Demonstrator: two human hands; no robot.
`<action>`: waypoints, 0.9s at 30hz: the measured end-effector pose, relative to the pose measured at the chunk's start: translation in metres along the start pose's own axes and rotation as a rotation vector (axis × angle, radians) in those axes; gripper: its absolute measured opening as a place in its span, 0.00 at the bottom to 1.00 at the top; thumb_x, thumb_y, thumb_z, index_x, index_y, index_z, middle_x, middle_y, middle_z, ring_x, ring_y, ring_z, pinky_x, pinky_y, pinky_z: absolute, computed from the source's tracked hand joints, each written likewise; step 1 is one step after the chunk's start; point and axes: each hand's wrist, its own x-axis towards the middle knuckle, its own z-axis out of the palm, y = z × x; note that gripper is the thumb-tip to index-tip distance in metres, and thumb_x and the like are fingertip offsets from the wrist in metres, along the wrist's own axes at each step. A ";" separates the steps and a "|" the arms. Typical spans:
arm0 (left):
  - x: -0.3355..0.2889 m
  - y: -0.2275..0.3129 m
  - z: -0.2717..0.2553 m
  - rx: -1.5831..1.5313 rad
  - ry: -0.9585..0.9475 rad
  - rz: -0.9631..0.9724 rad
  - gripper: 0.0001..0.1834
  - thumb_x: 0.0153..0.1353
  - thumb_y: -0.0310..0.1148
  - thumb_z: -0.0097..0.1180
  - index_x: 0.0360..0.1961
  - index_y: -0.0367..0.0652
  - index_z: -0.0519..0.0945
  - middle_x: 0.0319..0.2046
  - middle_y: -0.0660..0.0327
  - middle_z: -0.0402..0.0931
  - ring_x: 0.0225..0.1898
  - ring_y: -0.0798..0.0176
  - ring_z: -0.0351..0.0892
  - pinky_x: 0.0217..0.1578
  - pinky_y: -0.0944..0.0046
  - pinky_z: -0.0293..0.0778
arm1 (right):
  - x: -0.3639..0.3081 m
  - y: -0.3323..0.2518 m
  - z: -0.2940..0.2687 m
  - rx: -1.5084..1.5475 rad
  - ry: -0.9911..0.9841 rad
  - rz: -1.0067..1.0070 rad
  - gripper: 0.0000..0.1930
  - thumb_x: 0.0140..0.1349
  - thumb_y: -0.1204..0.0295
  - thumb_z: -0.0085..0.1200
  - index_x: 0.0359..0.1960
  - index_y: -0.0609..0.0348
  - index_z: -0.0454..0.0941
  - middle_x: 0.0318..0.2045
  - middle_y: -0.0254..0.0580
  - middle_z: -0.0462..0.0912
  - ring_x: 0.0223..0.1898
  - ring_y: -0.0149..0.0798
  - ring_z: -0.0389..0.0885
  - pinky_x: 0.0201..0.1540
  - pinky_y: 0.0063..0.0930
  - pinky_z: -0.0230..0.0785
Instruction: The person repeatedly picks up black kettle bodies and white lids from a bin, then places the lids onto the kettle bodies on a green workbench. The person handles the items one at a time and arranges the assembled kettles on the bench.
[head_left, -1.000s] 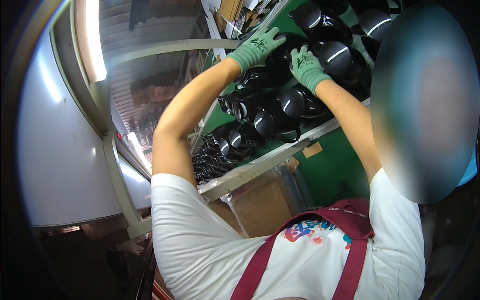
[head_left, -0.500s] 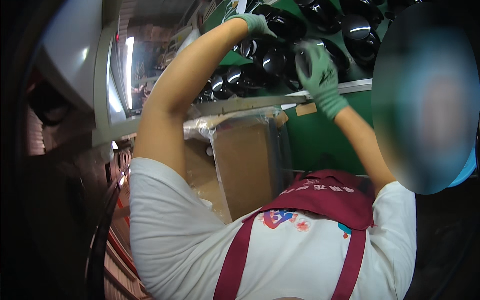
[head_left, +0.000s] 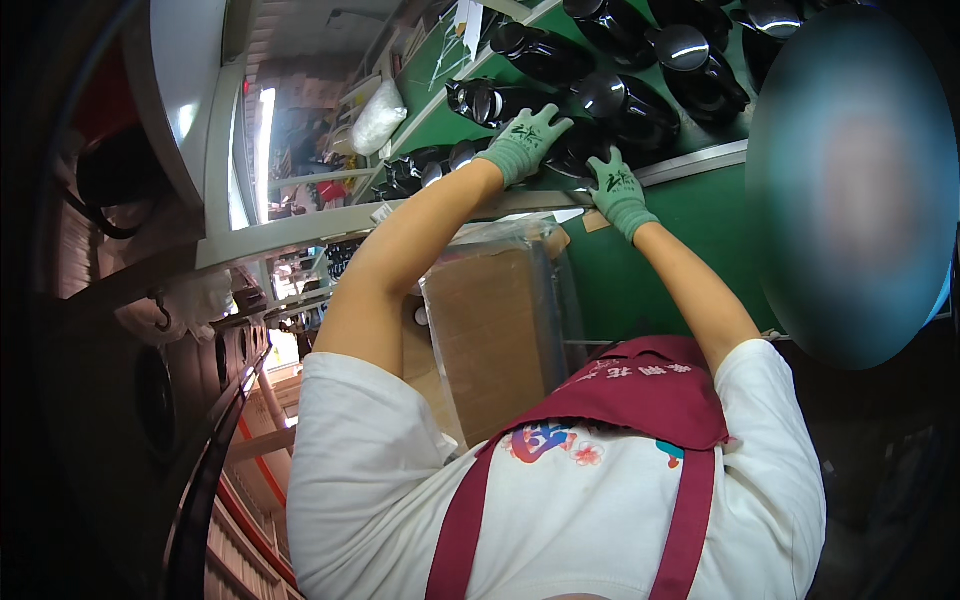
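Several glossy black jugs with round shiny ends lie close together on a green surface at the top. Between my hands is one black jug (head_left: pixel 580 150), partly covered by my fingers. In a green glove, my left hand (head_left: pixel 524 145) is open on the jug's left side, its fingers spread. My right hand (head_left: pixel 617 190), gloved alike, curls its fingertips over the jug's right, near end. Another black jug (head_left: pixel 630 108) lies just beyond, and a further one (head_left: pixel 490 102) sits past my left hand.
A metal rail (head_left: pixel 690 164) edges the green surface. Below it stands a cardboard box (head_left: pixel 485 320) wrapped in clear plastic. A white plastic bag (head_left: pixel 380 118) hangs at the upper left. A blurred oval covers the right side.
My left hand has come back toward me from the far jugs. My right hand, raised with a blurred dark thing in it before, is now lower at the rail beside the jug.
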 end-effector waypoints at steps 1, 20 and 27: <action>0.002 0.000 -0.005 -0.104 0.014 -0.081 0.61 0.31 0.36 0.79 0.69 0.47 0.57 0.63 0.43 0.56 0.59 0.34 0.68 0.60 0.47 0.70 | 0.003 0.002 -0.004 0.010 -0.033 -0.002 0.20 0.55 0.63 0.64 0.50 0.45 0.74 0.58 0.53 0.66 0.55 0.57 0.74 0.55 0.49 0.72; 0.011 -0.015 -0.012 -0.322 0.000 -0.167 0.58 0.33 0.46 0.78 0.67 0.49 0.60 0.62 0.42 0.60 0.58 0.34 0.69 0.59 0.46 0.70 | 0.013 0.008 -0.002 -0.107 -0.033 -0.113 0.19 0.58 0.64 0.60 0.51 0.46 0.71 0.59 0.53 0.68 0.54 0.53 0.75 0.51 0.48 0.75; 0.022 -0.023 0.023 -0.602 0.170 -0.550 0.58 0.34 0.61 0.74 0.60 0.30 0.67 0.59 0.36 0.67 0.60 0.40 0.70 0.60 0.50 0.69 | 0.050 0.023 -0.039 -0.151 -0.075 -0.245 0.17 0.60 0.65 0.57 0.50 0.51 0.74 0.50 0.47 0.78 0.52 0.50 0.79 0.52 0.45 0.73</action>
